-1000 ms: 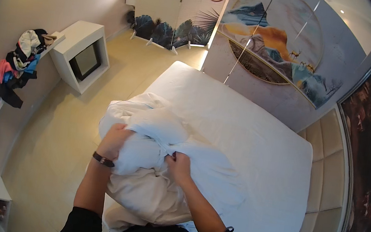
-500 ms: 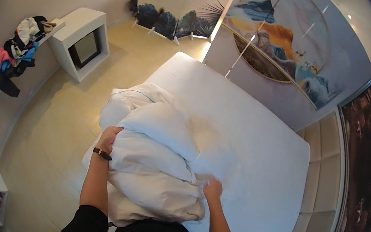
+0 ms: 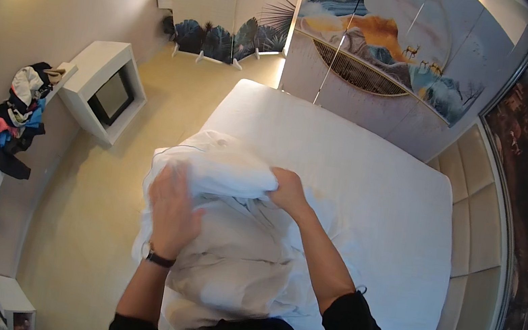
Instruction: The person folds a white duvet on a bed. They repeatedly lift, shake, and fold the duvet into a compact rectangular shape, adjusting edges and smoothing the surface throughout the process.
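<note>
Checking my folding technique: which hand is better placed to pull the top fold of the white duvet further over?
Right, probably. The right hand grips the duvet at its top fold, while the left hand lies flat on it.

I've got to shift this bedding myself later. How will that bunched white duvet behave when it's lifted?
Probably floppy: the white duvet lies in soft folds and bulges under the left hand. Likely light but bulky, since it billows high off the bed. It may spill out of a small grip; the right hand has bunched a fold.
</note>
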The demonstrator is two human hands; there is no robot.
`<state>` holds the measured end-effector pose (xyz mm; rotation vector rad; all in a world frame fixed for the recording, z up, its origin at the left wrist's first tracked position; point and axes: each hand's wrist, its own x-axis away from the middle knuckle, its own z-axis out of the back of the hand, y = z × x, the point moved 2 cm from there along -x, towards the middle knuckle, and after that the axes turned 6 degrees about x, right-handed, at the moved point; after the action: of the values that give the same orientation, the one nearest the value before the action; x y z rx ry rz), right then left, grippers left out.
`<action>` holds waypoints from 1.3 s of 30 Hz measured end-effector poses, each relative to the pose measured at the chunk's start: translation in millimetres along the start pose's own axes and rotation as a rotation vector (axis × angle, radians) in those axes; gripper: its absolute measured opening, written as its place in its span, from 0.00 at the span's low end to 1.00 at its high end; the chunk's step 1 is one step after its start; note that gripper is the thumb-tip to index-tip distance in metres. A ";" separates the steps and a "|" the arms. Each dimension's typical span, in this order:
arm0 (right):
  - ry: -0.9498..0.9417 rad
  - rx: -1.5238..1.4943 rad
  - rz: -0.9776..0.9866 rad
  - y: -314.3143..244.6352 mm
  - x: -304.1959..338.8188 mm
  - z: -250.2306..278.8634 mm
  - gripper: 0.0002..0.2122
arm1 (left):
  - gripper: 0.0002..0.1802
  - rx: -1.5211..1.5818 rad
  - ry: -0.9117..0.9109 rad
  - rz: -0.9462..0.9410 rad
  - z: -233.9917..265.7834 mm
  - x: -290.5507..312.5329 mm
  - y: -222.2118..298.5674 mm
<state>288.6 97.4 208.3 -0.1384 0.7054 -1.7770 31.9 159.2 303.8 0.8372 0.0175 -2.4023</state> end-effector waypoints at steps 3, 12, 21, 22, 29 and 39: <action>-0.136 -0.092 0.451 -81.1 -18.5 23.0 0.14 | 0.35 0.081 0.041 -0.154 -7.2 -41.5 18.0; 0.040 -0.086 -0.584 32.3 72.0 -52.8 0.50 | 0.12 1.076 -0.073 0.472 -99.8 -42.3 -35.5; 0.351 0.210 -0.471 137.3 141.2 -45.7 0.03 | 0.18 1.743 -0.174 0.856 -43.7 -70.9 -48.7; 0.335 0.331 -0.518 158.5 142.9 -43.6 0.04 | 0.18 1.751 -0.194 0.865 -57.0 -66.5 -50.9; 0.475 0.144 -0.837 93.8 132.6 -30.7 0.16 | 0.24 2.135 -0.265 1.052 -109.0 -47.9 -72.0; -0.384 -1.122 -1.233 83.6 164.2 -146.4 0.43 | 0.25 2.205 -0.391 1.119 -149.2 -57.1 -47.3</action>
<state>240.2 -7.8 3.4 -1.9513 1.4054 -2.0644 126.7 257.8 208.6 0.5932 -2.5804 -0.5838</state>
